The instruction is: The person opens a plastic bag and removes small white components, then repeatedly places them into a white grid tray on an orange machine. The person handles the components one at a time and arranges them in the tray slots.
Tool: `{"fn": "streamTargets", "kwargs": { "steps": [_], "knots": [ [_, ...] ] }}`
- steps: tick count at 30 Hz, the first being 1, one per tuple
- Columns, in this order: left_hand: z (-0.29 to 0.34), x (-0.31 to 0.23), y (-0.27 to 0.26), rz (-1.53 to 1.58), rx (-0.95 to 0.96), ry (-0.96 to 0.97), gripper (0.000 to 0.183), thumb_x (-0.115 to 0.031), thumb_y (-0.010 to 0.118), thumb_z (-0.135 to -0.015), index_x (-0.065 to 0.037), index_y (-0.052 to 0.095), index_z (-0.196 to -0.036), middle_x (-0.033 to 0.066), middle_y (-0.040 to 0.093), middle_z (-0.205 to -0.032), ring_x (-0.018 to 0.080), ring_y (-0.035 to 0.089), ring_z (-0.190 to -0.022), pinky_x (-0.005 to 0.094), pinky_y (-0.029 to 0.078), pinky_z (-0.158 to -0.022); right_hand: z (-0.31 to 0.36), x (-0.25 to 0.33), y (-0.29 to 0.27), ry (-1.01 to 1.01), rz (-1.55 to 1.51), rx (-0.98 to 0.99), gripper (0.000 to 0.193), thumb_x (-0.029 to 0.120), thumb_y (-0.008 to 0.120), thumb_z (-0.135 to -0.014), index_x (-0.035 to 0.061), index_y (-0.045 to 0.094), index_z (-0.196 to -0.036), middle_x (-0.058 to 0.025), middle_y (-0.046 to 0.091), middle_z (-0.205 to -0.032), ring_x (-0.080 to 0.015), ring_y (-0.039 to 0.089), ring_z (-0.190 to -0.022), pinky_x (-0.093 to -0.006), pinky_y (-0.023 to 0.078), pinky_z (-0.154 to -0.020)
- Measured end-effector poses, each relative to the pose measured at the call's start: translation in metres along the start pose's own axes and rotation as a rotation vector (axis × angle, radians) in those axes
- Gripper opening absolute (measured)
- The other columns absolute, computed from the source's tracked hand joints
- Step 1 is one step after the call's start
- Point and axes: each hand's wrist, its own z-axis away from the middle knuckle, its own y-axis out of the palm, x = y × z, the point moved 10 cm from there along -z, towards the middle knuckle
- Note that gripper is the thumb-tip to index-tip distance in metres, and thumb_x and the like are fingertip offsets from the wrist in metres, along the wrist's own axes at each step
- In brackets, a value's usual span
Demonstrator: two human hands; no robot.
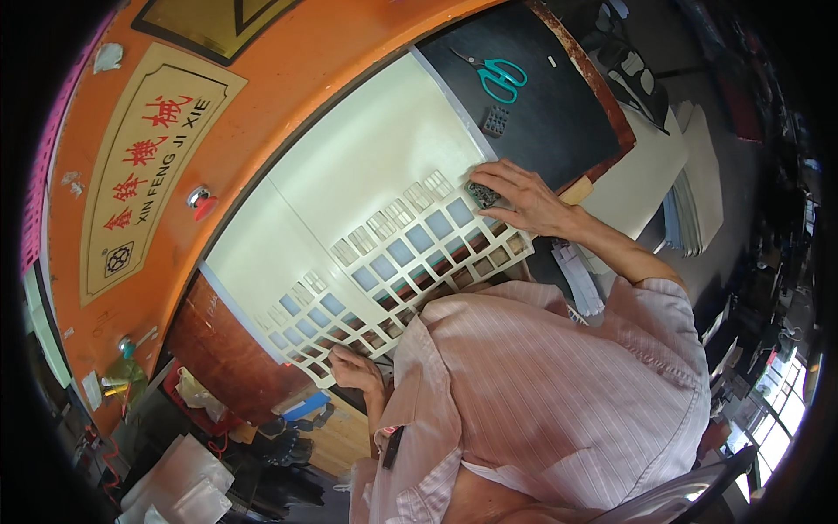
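A cream sheet (367,175) lies in front of me, with rows of rectangular openings along its near side. Through the openings I see pale blue, red-brown and dark surfaces. My right hand (531,203) grips a small dark rectangular cutting die (483,195), which rests on the sheet at the right end of a row. Striped cut pieces (400,211) line that row, left of the die. My left hand (353,370) is curled at the near left edge of the sheet, with the fingers closed on its latticed border.
An orange machine (218,166) with a red knob (202,203) runs along the far left. On a black board (559,96) at the far right lie teal-handled scissors (501,79) and another small die (496,121). Light sheets (694,183) are stacked at right; plastic bags (179,480) lie lower left.
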Motion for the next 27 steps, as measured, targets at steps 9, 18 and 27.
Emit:
{"fn": "streamTargets", "kwargs": {
  "steps": [9, 18, 27],
  "knots": [
    [-0.001, -0.007, -0.003, 0.039, -0.107, 0.070, 0.042, -0.029, 0.049, -0.111, -0.004, 0.059, -0.080, 0.0182, 0.057, -0.066, 0.0374, 0.051, -0.058, 0.0500, 0.040, -0.059, 0.007, -0.003, 0.005, -0.044, 0.072, -0.026, 0.056, 0.019, 0.078, -0.089, 0.0014, 0.056, -0.138, -0.0177, 0.057, -0.138, -0.0376, 0.057, -0.126, -0.0454, 0.050, -0.105],
    [-0.005, -0.009, -0.002, 0.101, -0.296, 0.202, 0.044, -0.033, 0.046, -0.111, -0.006, 0.064, -0.081, 0.0192, 0.062, -0.067, 0.0431, 0.058, -0.061, 0.0547, 0.043, -0.059, 0.023, 0.009, -0.003, -0.157, 0.114, -0.196, 0.060, 0.019, 0.080, -0.089, -0.0018, 0.056, -0.139, -0.0200, 0.058, -0.138, -0.0384, 0.059, -0.125, -0.0447, 0.050, -0.105],
    [-0.008, -0.013, -0.003, 0.120, -0.497, 0.310, 0.039, -0.034, 0.049, -0.109, -0.009, 0.073, -0.092, 0.0204, 0.065, -0.067, 0.0450, 0.063, -0.062, 0.0569, 0.046, -0.058, 0.088, 0.051, -0.069, -0.169, -0.029, -0.718, 0.026, 0.012, 0.074, -0.094, -0.0020, 0.068, -0.115, -0.0132, 0.069, -0.100, -0.0249, 0.070, -0.082, -0.0341, 0.056, -0.075]
  ]
}}
